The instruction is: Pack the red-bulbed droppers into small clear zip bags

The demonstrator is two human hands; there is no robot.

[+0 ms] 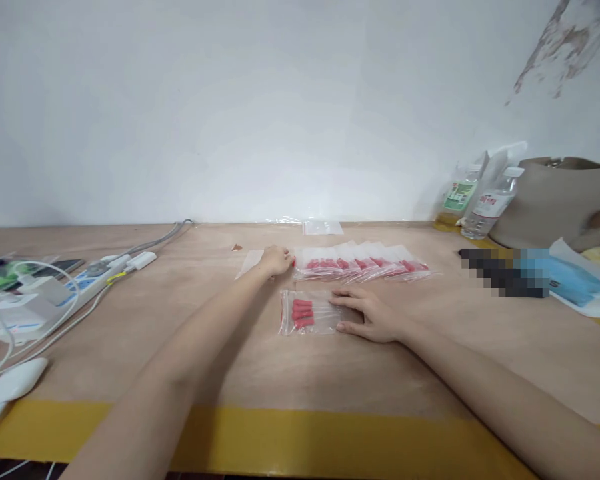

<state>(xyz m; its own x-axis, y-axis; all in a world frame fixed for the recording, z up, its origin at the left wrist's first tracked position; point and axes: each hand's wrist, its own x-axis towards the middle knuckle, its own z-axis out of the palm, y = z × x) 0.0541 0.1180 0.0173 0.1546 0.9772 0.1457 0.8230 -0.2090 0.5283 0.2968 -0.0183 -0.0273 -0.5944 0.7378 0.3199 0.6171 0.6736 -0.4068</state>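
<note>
A clear zip bag [325, 323] lies flat in front of me, with several red-ended pieces [303, 313] inside. My right hand [375, 317] rests at the bag's right end, thumb and fingers spread apart over its edge. Farther back, a row of overlapping zip bags [360, 260] with red pieces in them lies across the table. My left hand [279, 260] is at the row's left end, its fingers curled. A bit of red shows by its fingertips; what they hold is mostly hidden. Beside that hand lies a flat, whitish bag [249, 263], partly covered by the hand.
A small bag [324, 228] lies by the wall. At left are a power strip [95, 275], chargers and white cables. Two bottles [457, 200] [493, 203], a grey-beige handbag [550, 200] and a blue packet [580, 280] stand or lie at right. Yellow tape [260, 437] lines the front edge.
</note>
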